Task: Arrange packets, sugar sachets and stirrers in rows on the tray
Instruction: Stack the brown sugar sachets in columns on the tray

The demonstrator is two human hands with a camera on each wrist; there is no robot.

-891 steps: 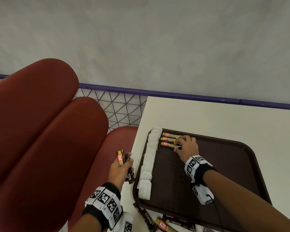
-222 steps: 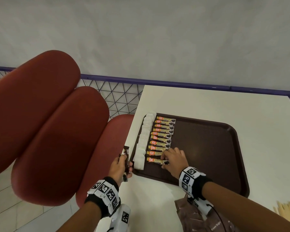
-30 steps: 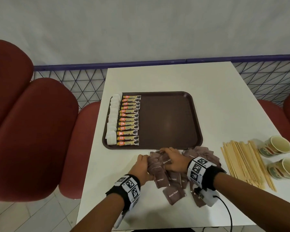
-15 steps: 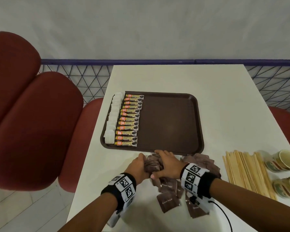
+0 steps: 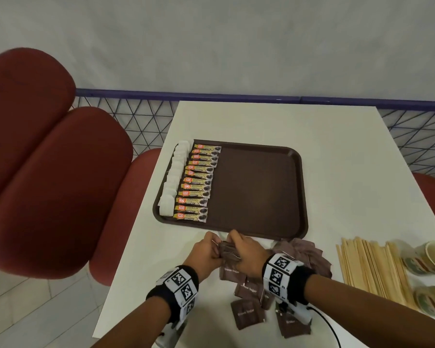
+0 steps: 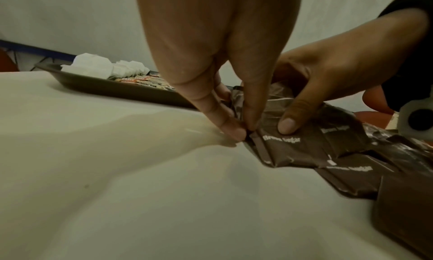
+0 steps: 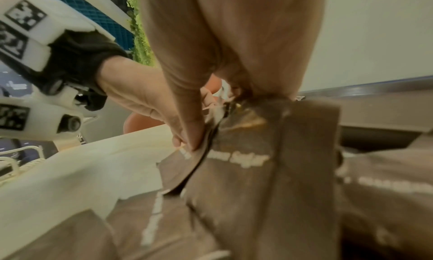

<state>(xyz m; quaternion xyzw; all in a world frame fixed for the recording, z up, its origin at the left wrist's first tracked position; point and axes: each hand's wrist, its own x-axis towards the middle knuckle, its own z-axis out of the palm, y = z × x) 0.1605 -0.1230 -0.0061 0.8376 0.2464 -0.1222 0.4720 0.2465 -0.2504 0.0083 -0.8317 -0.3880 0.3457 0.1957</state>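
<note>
A brown tray (image 5: 261, 187) lies on the white table with a row of white packets (image 5: 172, 182) along its left edge and a row of orange-and-gold granule sticks (image 5: 197, 182) beside them. Just in front of the tray, both hands hold a small stack of brown sugar sachets (image 5: 227, 251). My left hand (image 5: 206, 252) pinches the stack's left edge; my right hand (image 5: 246, 257) grips it from the right, thumb on top (image 6: 289, 123). More sachets (image 5: 246, 313) lie loose below and to the right. Wooden stirrers (image 5: 372, 267) lie at the right.
Two paper cups (image 5: 430, 257) stand at the table's right edge beyond the stirrers. Red padded seats (image 5: 48, 177) flank the table on the left. A blue-railed mesh fence (image 5: 146, 116) runs behind the table. The tray's middle and right are bare.
Over the last second the hands have gathered sachets from the pile into a stack between them and drawn it a little toward the tray's front edge. The view shifted.
</note>
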